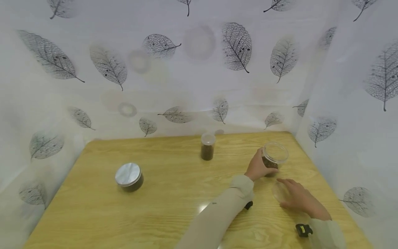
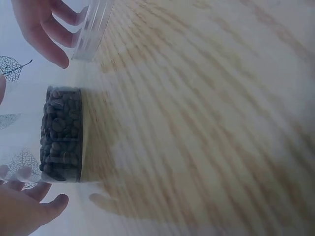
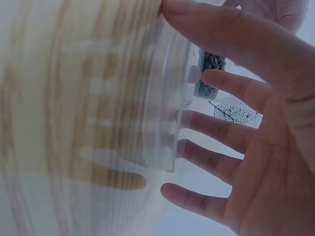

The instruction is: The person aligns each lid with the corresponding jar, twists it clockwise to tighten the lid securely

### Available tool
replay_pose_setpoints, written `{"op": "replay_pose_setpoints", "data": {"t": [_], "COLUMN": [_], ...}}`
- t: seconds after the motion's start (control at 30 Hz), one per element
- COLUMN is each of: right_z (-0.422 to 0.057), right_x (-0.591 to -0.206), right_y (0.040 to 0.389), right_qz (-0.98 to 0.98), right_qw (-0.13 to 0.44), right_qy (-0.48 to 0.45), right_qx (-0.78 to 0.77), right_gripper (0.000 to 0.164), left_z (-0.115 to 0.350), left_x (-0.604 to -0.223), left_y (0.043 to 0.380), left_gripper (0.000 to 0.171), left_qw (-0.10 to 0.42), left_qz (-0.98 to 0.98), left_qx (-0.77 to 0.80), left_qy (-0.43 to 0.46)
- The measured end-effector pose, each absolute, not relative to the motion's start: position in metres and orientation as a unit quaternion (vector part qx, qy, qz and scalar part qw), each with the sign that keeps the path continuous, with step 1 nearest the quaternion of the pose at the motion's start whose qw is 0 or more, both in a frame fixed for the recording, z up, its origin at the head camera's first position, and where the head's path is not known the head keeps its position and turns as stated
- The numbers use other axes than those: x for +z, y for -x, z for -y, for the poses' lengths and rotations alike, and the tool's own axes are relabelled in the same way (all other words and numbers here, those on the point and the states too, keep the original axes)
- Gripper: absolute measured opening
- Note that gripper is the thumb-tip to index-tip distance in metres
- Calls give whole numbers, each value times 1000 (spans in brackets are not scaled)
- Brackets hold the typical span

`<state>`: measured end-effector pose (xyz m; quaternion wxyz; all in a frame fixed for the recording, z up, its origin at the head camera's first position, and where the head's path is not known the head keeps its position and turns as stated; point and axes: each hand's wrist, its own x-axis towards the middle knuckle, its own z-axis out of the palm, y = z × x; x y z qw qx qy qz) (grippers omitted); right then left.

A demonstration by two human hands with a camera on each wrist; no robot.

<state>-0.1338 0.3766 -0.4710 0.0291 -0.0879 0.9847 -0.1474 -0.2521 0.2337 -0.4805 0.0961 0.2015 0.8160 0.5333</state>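
Observation:
A clear jar of coffee beans (image 2: 61,135) stands at the right of the table, its round rim (image 1: 286,152) facing up. My left hand (image 1: 258,165) grips the jar, with the thumb on the near side; some fingers are hidden behind it. Just nearer to me, a clear round lid (image 3: 165,98) lies flat on the table. My right hand (image 1: 301,197) holds that lid by its edge, fingers spread along the far side and thumb on the near side. The little finger (image 3: 194,199) stays off the rim in the right wrist view.
A clear lidded jar with dark contents (image 1: 207,151) stands at the back middle of the wooden table (image 1: 174,193). A jar with a silver lid (image 1: 128,174) stands at the left. Leaf-patterned sheeting (image 1: 199,76) walls the table behind and on both sides.

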Motion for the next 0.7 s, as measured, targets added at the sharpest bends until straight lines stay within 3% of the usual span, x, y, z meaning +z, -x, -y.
{"op": "replay_pose_setpoints", "data": {"t": [0.7], "right_z": [-379], "right_x": [-474], "right_y": [134], "right_qz": [-984], "right_qw": [34], "right_qy": [92], "right_qx": [-152], "right_gripper": [88], "left_z": [-208], "left_x": [-489], "left_y": [253], "left_gripper": [101], "left_qw": [114], "left_qz": [-804], "left_qx": [537], "left_qy": [-228]}}
